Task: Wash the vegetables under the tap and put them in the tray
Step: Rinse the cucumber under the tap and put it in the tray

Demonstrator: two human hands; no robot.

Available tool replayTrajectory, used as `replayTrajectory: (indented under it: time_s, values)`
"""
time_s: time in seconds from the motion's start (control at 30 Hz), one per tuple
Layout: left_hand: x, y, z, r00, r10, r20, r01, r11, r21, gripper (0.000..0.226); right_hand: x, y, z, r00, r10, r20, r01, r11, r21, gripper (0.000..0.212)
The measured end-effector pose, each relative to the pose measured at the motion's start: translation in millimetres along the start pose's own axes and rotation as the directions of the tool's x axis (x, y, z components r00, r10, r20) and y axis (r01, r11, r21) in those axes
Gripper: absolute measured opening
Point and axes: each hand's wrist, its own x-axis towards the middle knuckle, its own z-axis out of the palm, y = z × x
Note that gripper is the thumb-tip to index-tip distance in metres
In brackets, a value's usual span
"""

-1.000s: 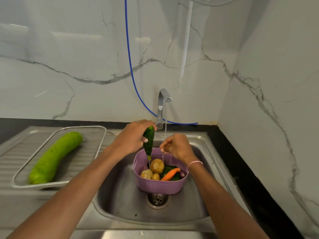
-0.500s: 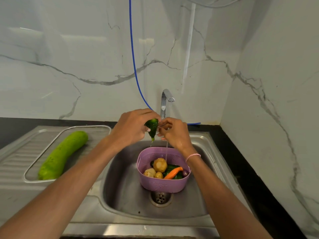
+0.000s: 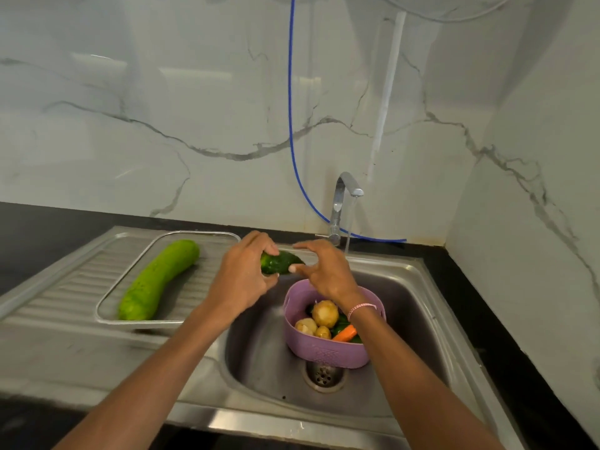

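Now our left hand (image 3: 242,284) gripped the small dark green cucumber (image 3: 280,263) over the steel sink (image 3: 259,352) edge; our loose, open right hand (image 3: 324,271) touched its tip. Washing seemed done; next it needed laying in the shiny metal tray (image 3: 194,233).

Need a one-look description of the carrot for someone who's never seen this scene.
Find the steel sink below the tap; a purple basket stands inside it. The carrot lies at the basket's right side, next to pale potatoes. It is the only orange thing there.
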Motion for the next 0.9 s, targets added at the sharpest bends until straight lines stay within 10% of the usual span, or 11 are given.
replayTrajectory:
  time_s: [0.13, 0.33, 0.53, 0.9]
  values:
    - [-15.1, -17.5, -30.6, 0.962, -0.105, -0.251, 0.101, 0.995, -0.026, 0.045, 20.6, -39.3, 30.0, 0.987, 0.114, 0.118, -0.163, 0.752, 0.639, 0.041]
    - [-33.7, -43.1, -73.5, 0.921, -0.294, -0.257, 0.298, 0.954, -0.024, 0.039, 52.2, -107.9, 78.7, 0.949, 0.260, 0.176, -0.287, 0.486, 0.826, 0.044]
    - [-41.8, -74.6, -99.5, 0.851, -0.522, -0.057, 0.525, 0.841, 0.132, 0.034, 72.8, -133.9, 136.4, 0.943, 0.258, 0.211, -0.333, 0.707, 0.624, 0.032]
    - [-60.4, -86.6, -83.2, 0.856, -0.513, 0.059, 0.423, 0.763, 0.489, 0.034, 78.2, -131.1, 191.4, 0.905, 0.314, 0.287, -0.359, 0.926, 0.119, 0.047]
